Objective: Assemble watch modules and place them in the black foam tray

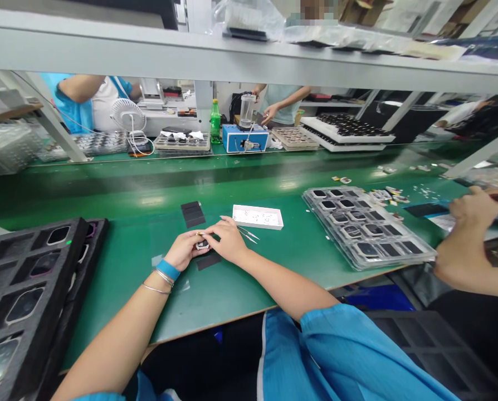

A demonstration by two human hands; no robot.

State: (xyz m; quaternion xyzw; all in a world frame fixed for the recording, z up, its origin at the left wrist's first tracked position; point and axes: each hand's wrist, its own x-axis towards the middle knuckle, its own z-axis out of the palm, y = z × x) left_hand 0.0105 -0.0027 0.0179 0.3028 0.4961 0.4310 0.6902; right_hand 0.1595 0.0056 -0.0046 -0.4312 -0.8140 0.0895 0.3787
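A small smartwatch case (202, 244) with a light rim is between my hands, low over the green table. My left hand (182, 249) is closed around its left side. From the right, my right hand (227, 238) presses its fingertips together at the case's top edge, partly hiding it. Silver tweezers (248, 235) stick out beside my right hand; whether they lie on the table or are tucked in that hand I cannot tell. Black flat pieces (193, 214) are behind and in front of my hands. A white box (257, 216) with tiny parts stands just beyond.
Black foam trays (32, 267) with several watches are stacked at left. At right is a clear plastic tray (351, 225) of watch cases, with loose small parts (386, 195) behind it. A co-worker's hands (474, 211) are at far right. A shelf beam (190, 55) crosses overhead.
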